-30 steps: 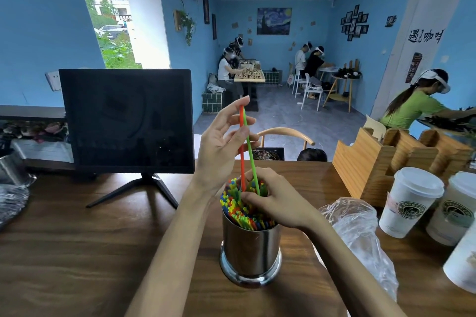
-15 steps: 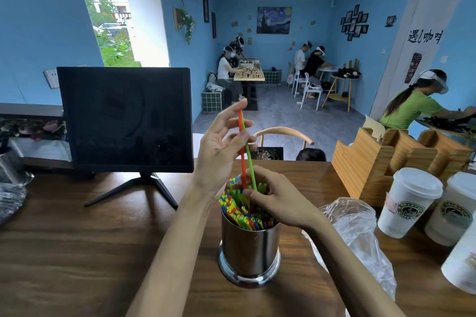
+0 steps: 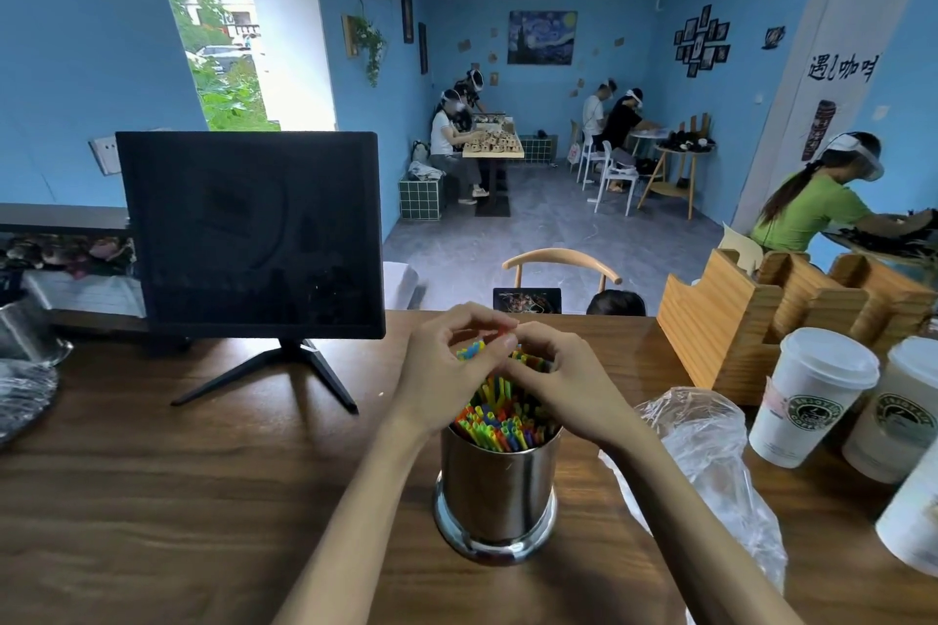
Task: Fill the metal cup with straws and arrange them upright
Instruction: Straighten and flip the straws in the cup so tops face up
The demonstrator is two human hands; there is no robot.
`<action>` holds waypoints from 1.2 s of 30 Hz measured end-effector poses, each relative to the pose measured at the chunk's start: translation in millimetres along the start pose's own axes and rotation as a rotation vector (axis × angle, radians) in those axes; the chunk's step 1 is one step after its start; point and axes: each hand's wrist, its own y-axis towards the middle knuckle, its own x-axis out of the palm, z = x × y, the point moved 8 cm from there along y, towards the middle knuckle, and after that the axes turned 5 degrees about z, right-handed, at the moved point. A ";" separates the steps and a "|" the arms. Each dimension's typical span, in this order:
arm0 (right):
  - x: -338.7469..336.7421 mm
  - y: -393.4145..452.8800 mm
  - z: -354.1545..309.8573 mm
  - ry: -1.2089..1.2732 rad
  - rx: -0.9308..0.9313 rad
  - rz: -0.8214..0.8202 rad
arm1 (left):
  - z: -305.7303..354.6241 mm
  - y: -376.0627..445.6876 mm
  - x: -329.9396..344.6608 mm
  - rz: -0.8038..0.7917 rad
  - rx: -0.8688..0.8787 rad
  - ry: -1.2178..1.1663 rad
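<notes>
Head view, cafe counter.

— What's at centre?

— A metal cup [image 3: 497, 487] stands upright on the wooden table [image 3: 152, 497], packed with coloured straws [image 3: 500, 421]. Their cut ends show above the rim, most upright, some leaning.

— And the hands?

— Both hover over the cup, fingertips meeting above the bundle. The left hand [image 3: 446, 371] has fingers curled, pinching straw tips at the top; a red tip shows between the fingers of the two hands. The right hand [image 3: 563, 386] curls over the far right side of the bundle, fingers bent down onto the straws, gripping their tops.

— Anything beside the cup?

— A crumpled clear plastic bag [image 3: 710, 462] lies just right of it, under the right forearm. Farther right stand white lidded paper cups [image 3: 812, 401] with green logos, and behind them a wooden organiser [image 3: 736, 320]. To the left, a dark monitor [image 3: 248, 234] stands on a tripod foot, well apart from the cup. A metal container [image 3: 25, 330] sits at the far left edge, with clear plastic below it.

— Background?

— Blue walls, a window at left, a chair [image 3: 558, 264] behind the counter, and people seated at tables, one in a green top [image 3: 812, 208] at right.
</notes>
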 end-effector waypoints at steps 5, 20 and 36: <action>0.5 -3.5 5.1 0.018 -0.017 0.004 | -30.2 -5.7 -0.8 0.039 -0.070 0.130; -4.5 13.6 49.3 -0.018 0.336 0.060 | -76.4 -10.5 -10.4 0.090 -0.484 0.047; 10.6 5.5 69.5 0.369 0.567 -0.017 | -77.0 -9.0 -18.6 0.180 -0.572 -0.063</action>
